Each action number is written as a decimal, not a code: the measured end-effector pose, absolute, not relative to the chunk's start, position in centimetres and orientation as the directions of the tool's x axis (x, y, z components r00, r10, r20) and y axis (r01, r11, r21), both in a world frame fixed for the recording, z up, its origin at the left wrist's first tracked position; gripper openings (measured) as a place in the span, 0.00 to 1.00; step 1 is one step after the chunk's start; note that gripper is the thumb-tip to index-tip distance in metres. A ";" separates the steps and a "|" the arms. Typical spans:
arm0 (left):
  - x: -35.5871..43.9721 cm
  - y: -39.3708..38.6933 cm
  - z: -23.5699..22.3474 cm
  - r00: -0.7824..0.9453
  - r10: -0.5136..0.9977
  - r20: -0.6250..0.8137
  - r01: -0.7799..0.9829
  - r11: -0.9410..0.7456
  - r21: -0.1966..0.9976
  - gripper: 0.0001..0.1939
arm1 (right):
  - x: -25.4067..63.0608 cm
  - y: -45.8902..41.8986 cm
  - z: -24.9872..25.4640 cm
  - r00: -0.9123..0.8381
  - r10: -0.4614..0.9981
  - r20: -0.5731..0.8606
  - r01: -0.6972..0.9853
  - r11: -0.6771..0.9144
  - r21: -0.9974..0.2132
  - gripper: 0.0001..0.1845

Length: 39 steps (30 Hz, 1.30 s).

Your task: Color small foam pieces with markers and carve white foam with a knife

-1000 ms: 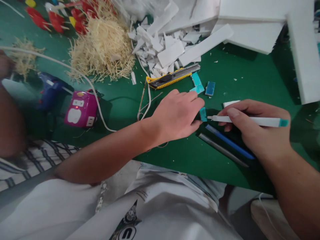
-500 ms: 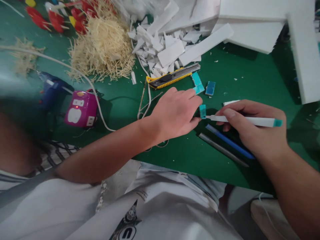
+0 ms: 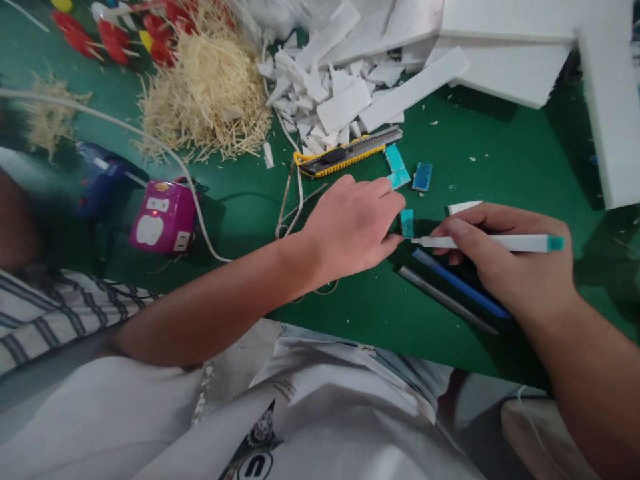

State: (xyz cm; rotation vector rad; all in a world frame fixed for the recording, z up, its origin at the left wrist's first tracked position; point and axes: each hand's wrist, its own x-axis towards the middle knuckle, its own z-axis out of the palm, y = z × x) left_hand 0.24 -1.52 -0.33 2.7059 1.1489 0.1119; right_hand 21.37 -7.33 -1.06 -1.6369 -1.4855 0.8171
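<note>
My left hand [image 3: 355, 223] is closed on a small teal-coloured piece [image 3: 407, 224], holding it by its left side at the fingertips. In my right hand [image 3: 515, 250] is a white marker [image 3: 523, 243] with a teal end, its tip at the lower edge of that piece. Beyond my left fingers lie light-teal pieces [image 3: 397, 167] and a darker blue piece [image 3: 423, 177]. A white piece [image 3: 464, 207] shows partly behind my right hand. Below the marker rest a blue stick [image 3: 460, 283] and a grey stick [image 3: 445, 299].
A yellow utility knife [image 3: 350, 153] lies beside a heap of white foam scraps [image 3: 343, 100]. Wood shavings [image 3: 215, 93], a glue gun [image 3: 103, 177] and a pink power adapter [image 3: 164, 219] with a cable are at left. Scissors handles [image 3: 327, 287] show under my left forearm. Another person's striped clothing [image 3: 65, 313] is at left.
The marker tip has moved slightly down along the teal piece, whose front shows more evenly teal. At far left, the other person's arm has drawn back.
</note>
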 end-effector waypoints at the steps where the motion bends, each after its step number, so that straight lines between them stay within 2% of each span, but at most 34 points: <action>1: 0.2 -1.5 -0.3 0.695 0.719 -0.013 0.705 -0.677 0.211 0.13 | 21.4 -7.3 -1.2 0.115 0.992 0.061 0.497 -0.004 -0.868 0.11; 5: 0.2 -1.5 -0.4 0.689 0.724 -0.020 0.711 -0.671 0.210 0.13 | 21.7 -7.1 -1.7 0.086 0.990 0.112 0.468 0.059 -0.881 0.08; 11: 0.1 -1.6 -0.7 0.697 0.716 0.018 0.698 -0.684 0.212 0.12 | 21.1 -7.5 -0.3 0.120 0.993 -0.001 0.510 -0.062 -0.858 0.09; 16: 0.1 -1.6 -0.4 0.693 0.721 -0.025 0.709 -0.675 0.204 0.13 | 20.8 -7.6 0.0 0.130 0.991 -0.030 0.522 -0.095 -0.848 0.08; 21: 0.2 -1.7 -0.4 0.695 0.719 0.002 0.702 -0.680 0.210 0.12 | 21.3 -7.2 -0.7 0.091 0.994 0.067 0.493 0.013 -0.870 0.07; 25: 0.1 -1.7 -0.5 0.698 0.716 0.010 0.697 -0.683 0.220 0.12 | 21.6 -7.0 -0.7 0.086 0.996 0.028 0.531 -0.022 -0.847 0.07; 29: 0.1 -1.7 -0.5 0.692 0.721 0.006 0.703 -0.676 0.220 0.12 | 21.8 -6.8 -0.7 0.034 0.999 0.032 0.514 0.010 -0.858 0.05; 36: 0.2 -1.7 -0.3 0.691 0.722 -0.009 0.706 -0.673 0.219 0.12 | 21.6 -6.9 -1.3 0.062 0.994 0.088 0.508 0.044 -0.860 0.04; 39: 0.3 -1.7 -0.2 0.687 0.726 -0.039 0.716 -0.666 0.212 0.13 | 21.6 -7.0 -1.8 0.104 0.984 0.144 0.492 0.075 -0.867 0.07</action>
